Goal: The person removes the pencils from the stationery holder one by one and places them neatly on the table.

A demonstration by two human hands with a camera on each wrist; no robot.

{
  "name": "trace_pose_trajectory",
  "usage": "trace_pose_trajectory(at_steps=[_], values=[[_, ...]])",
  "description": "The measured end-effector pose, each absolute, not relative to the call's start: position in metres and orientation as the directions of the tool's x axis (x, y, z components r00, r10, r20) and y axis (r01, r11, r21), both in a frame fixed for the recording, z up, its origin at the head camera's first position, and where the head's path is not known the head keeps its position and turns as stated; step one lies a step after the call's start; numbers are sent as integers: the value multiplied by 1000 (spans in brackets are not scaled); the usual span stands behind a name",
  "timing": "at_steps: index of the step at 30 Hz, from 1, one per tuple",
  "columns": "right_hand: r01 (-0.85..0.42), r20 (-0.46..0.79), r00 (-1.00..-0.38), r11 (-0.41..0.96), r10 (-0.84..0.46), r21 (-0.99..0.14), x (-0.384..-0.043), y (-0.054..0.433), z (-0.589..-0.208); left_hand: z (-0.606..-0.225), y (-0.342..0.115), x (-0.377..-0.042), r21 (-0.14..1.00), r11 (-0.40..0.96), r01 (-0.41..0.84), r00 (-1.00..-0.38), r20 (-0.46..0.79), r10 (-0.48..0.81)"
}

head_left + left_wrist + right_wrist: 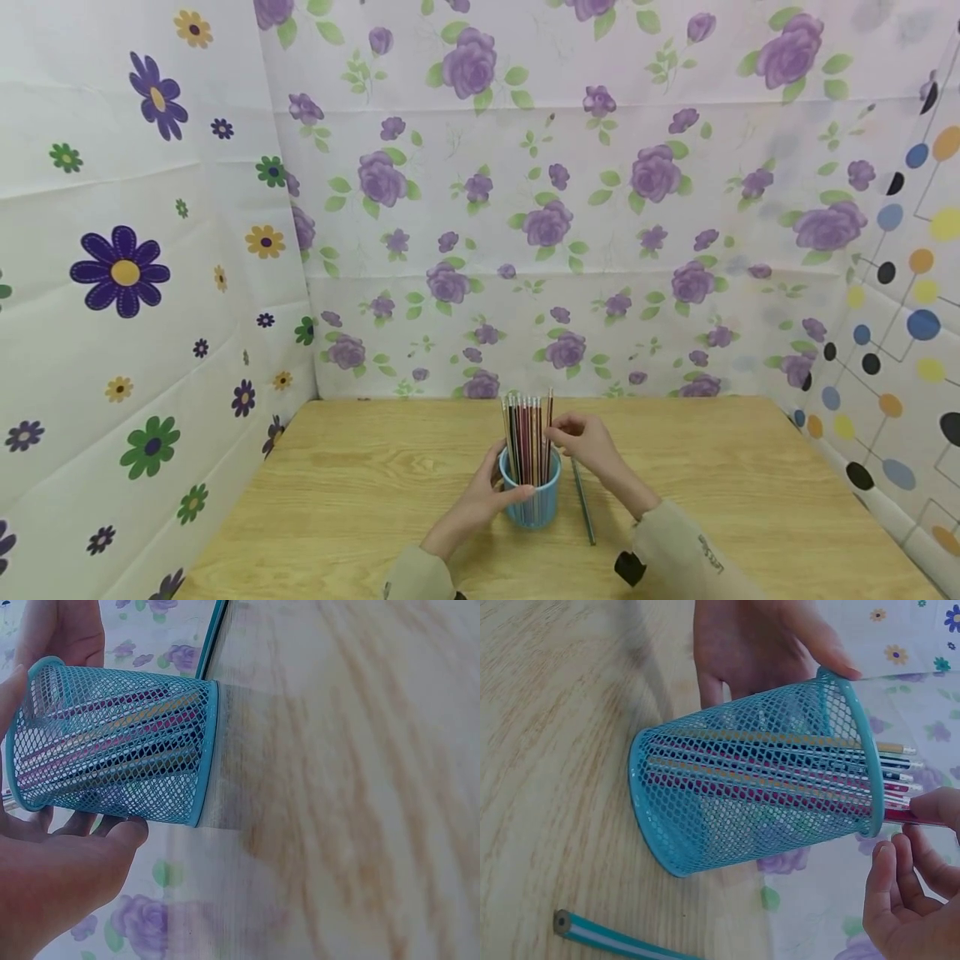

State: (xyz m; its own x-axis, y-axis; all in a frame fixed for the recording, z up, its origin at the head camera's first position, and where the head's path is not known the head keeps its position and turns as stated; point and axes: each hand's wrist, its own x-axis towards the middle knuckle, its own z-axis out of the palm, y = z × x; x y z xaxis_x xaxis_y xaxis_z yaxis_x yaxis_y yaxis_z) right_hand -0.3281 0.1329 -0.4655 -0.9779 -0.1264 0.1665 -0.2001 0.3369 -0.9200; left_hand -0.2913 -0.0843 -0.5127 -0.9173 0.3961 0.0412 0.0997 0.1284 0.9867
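Observation:
A light-blue mesh pencil cup (536,510) stands upright on the wooden table, with several striped pencils (525,437) inside, their eraser ends up. Fingers and thumb of my left hand (480,493) curl round the cup's side; the left wrist view shows the fingers against the mesh (120,750). Above the rim, my right hand (592,446) pinches a dark red pencil (897,815) between thumb and fingers. The lower part of that pencil is inside the cup, seen through the mesh in the right wrist view. Beside the cup, a green pencil (582,504) lies on the table.
The wood-grain table (360,500) reaches back to a white curtain with purple roses (562,225). A flowered sheet (150,333) hangs on the left, and a dotted one (900,333) on the right. A black object (630,568) shows by the right sleeve.

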Motion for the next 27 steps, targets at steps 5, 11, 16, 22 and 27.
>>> trace_pose_trajectory(at_steps=[5, 11, 16, 22, 27], values=[[-177, 141, -981, 318, -132, -931, -328, 135, -459, -511, -84, -292, 987, 123, 102, -916, 45, 398], [-186, 146, -978, 298, -152, -936, -328, 139, -451, -512, -85, -291, 984, 133, 115, -914, 52, 403], [-211, 170, -972, 276, -165, -938, -328, 143, -445, -511, -84, -291, 986, 132, 105, -915, 44, 401], [-215, 181, -971, 243, -155, -946, -328, 147, -441, -511, -84, -291, 985, 140, 104, -917, 40, 398], [-221, 189, -970, 235, -153, -946, -329, 149, -439, -513, -84, -291, 983, 154, 101, -920, 34, 390]])
